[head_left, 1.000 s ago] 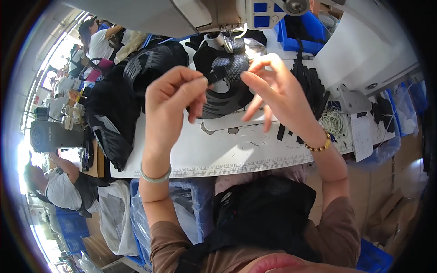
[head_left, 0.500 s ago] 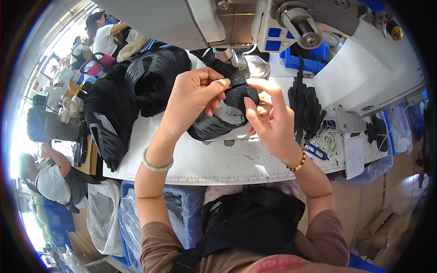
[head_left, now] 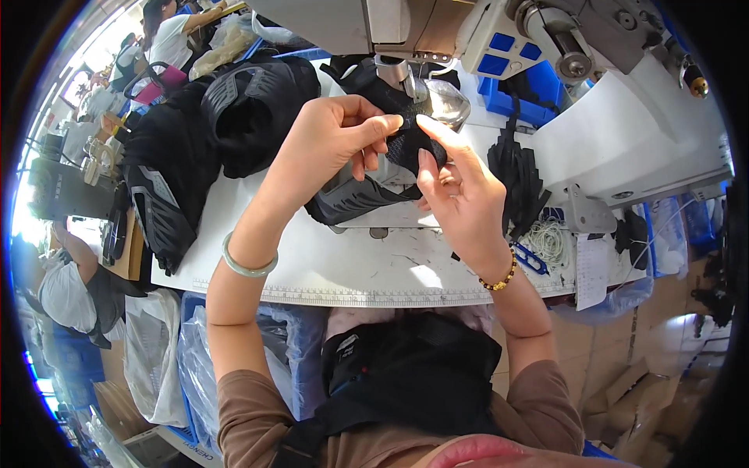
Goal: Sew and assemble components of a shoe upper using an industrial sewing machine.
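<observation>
Below the presser foot (head_left: 417, 91) of a sewing machine lies a black shoe upper (head_left: 355, 204) with grey stripes and a meshed dark part (head_left: 403, 150) turned toward me. My left hand (head_left: 331, 144) pinches the edge of the upper between thumb and forefinger, just in front of the foot. From the other side my right hand (head_left: 464, 183) grips the same dark part, forefinger on top and thumb lower down. The two forefinger and thumb tips nearly meet at the edge. The fingers partly cover the seam area.
More black shoe uppers (head_left: 261, 117) are heaped at the left. To the right hang black straps (head_left: 515, 171), beside a tangle of pale cord (head_left: 550, 240), blue thread snips (head_left: 532, 258) and a blue bin (head_left: 519, 97). A ruler strip (head_left: 367, 297) edges the table. Other people work at far left.
Both hands have moved a little closer to the presser foot with the upper, and their fingertips are nearer each other. The whole view has shifted slightly.
</observation>
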Available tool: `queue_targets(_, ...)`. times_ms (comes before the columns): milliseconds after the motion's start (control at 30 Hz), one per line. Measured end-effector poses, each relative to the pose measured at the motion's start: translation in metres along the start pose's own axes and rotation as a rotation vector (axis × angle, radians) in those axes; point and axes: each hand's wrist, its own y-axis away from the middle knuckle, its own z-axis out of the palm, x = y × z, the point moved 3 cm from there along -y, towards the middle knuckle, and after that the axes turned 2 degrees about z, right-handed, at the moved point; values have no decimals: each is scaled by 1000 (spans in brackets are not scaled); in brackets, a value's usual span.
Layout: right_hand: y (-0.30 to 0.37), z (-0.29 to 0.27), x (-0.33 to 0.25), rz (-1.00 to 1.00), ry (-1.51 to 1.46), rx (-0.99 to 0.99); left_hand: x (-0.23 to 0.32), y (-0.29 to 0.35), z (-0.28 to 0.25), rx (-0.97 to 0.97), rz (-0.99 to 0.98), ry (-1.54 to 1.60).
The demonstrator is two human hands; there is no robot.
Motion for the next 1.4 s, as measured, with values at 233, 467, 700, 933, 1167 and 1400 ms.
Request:
queue_targets(233,0,0,-3,42,-43,0,-13,-3,-2,-33,76,130)
queue_targets(467,2,0,-4,74,-58,-22,-16,-4,-4,-26,74,178)
queue_targets(700,1,-1,-5,93,-66,-11,-15,-6,0,5,77,235)
queue_targets(933,-4,-2,-18,-42,217,15,-8,-12,3,11,-16,316)
queue_targets(1167,-9,1,-16,-22,210,52,-8,-22,0,-22,-47,386)
queue_targets(1400,-8,4,-12,-58,238,83,-5,-28,-1,-83,-46,387)
